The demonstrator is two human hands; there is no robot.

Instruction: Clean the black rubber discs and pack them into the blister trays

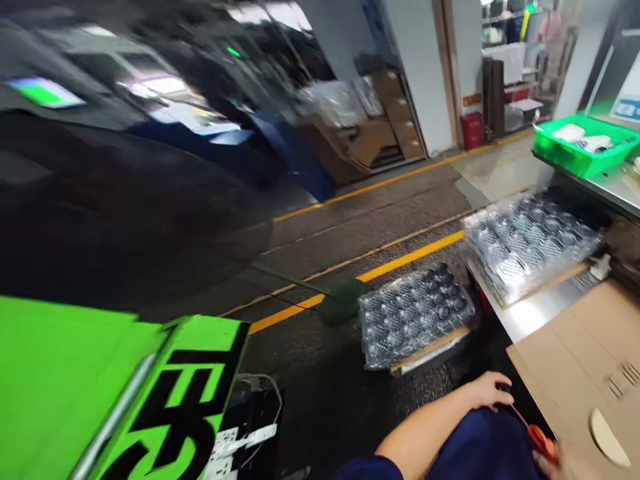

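Note:
My left hand (493, 391) is in front of my dark blue clothing, near the lower right. Its thumb and forefinger curl round a small dark spot; what they hold, if anything, I cannot make out. My right hand (565, 461), blurred and partly cut off by the bottom edge, grips a tool with an orange handle (543, 443). The tool's thin shaft reaches up towards my left thumb; I cannot tell whether they touch. Close to my right hand, a pale half-round piece (609, 439) lies on flat brown cardboard (565, 333).
Plastic-wrapped trays with round cups (417, 317) stand low beside the bench; a similar wrapped stack (535, 240) rests on the metal table (530, 325). A green bin (585, 143) holds white items. A bright green panel (65, 387) with black lettering stands at left. Yellow lines (410, 257) cross the dark floor.

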